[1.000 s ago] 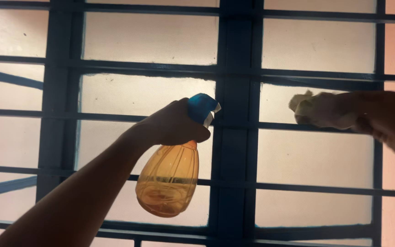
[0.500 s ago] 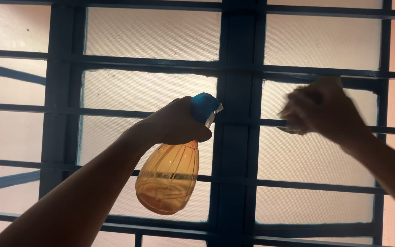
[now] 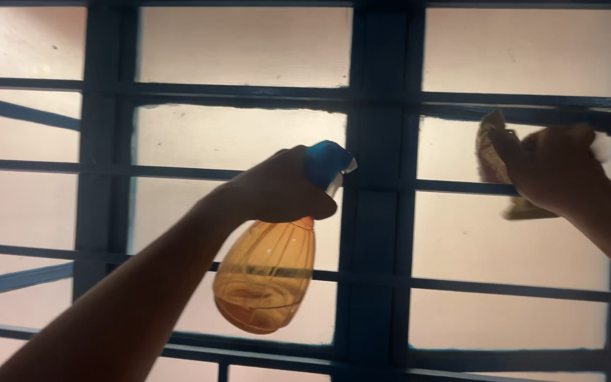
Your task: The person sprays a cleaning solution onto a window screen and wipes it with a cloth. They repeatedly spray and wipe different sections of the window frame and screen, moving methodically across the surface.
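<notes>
**Spray bottle raised at the window, cloth pressed to the right pane**

The left hand is wrapped tight around the neck of an orange spray bottle, fingers curled just under its blue spray head. The bottle's round body hangs below the hand, in front of the dark middle upright of the window frame, and the nozzle points toward the glass. A little liquid shows low in the bottle.

The right hand is closed on a yellowish cloth, holding it against the frosted pane at the right side of the window, just below the frame's upper crossbar. The cloth sticks out past the hand on the left and beneath it; the fingers themselves are in shadow, so how they lie on the cloth cannot be told.

Compared with half a second ago, the right hand and cloth have moved up and to the right, closer to the window's right edge. The left hand and bottle are almost where they were, with the same grip on the neck.
</notes>
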